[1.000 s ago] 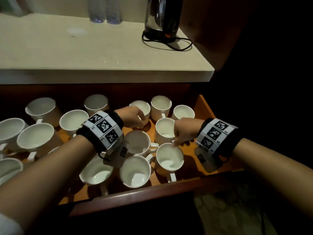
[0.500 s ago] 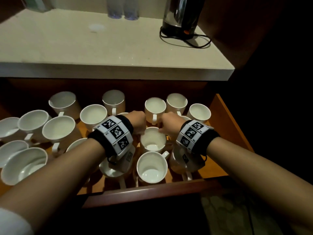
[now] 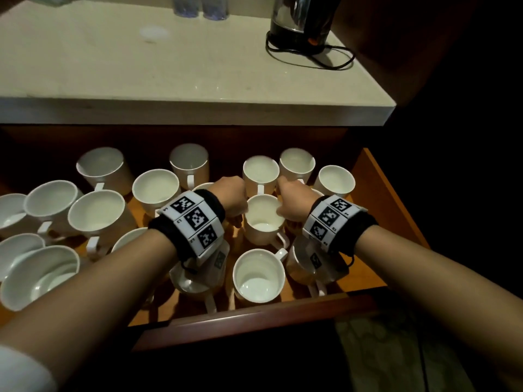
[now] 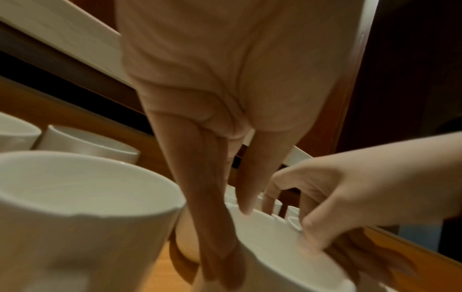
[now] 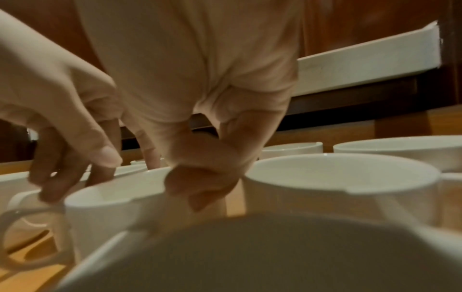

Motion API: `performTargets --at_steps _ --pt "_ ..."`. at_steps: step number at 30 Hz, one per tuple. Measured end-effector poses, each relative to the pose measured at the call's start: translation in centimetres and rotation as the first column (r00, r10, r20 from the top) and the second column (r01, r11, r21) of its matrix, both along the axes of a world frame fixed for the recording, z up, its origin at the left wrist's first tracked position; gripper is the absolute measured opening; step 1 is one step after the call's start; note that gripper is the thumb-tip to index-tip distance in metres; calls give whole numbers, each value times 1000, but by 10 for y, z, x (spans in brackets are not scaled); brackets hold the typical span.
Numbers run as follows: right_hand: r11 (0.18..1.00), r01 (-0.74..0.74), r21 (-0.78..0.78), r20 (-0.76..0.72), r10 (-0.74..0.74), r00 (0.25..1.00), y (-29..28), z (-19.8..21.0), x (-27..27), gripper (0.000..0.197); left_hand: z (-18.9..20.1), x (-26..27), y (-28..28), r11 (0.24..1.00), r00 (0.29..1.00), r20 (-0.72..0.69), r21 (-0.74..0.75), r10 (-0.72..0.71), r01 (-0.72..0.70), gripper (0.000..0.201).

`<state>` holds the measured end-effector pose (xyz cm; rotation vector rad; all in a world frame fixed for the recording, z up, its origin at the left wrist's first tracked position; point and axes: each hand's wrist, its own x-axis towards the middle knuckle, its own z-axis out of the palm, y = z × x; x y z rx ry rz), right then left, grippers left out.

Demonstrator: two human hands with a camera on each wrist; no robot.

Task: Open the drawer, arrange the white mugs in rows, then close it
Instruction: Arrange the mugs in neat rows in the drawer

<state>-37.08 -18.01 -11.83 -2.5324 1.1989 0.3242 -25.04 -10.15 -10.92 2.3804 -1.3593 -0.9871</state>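
The wooden drawer [image 3: 380, 193] stands pulled out, filled with several white mugs. Both hands meet on one upright white mug [image 3: 264, 219] in the middle. My left hand [image 3: 236, 206] holds its left side, thumb at the rim and fingers [image 4: 215, 247] running down the outer wall. My right hand [image 3: 284, 206] pinches the rim on the right, its fingers [image 5: 197, 189] curled over the edge. This mug's handle [image 5: 22, 233] points toward the drawer front. Behind it stand three mugs [image 3: 297, 162] side by side.
Loose mugs [image 3: 96, 210] crowd the left half of the drawer, some leaning. Another mug [image 3: 259, 274] sits just in front of the held one, and mugs lie under both wrists. The pale countertop [image 3: 169, 66] overhangs the drawer's back, carrying a black kettle [image 3: 300, 21].
My right hand left the front-right mug and my left hand left a rear mug. Both came together on the middle mug. The head view has shifted left and nearer.
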Motion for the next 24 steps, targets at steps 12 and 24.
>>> performTargets --at_steps 12,24 --pt "999 -34 -5 -9 34 999 1 -2 -5 39 -1 -5 2 998 995 85 -29 -59 62 32" --pt "843 -474 254 -163 520 838 43 21 2 33 6 -12 25 899 939 5 289 -345 329 31"
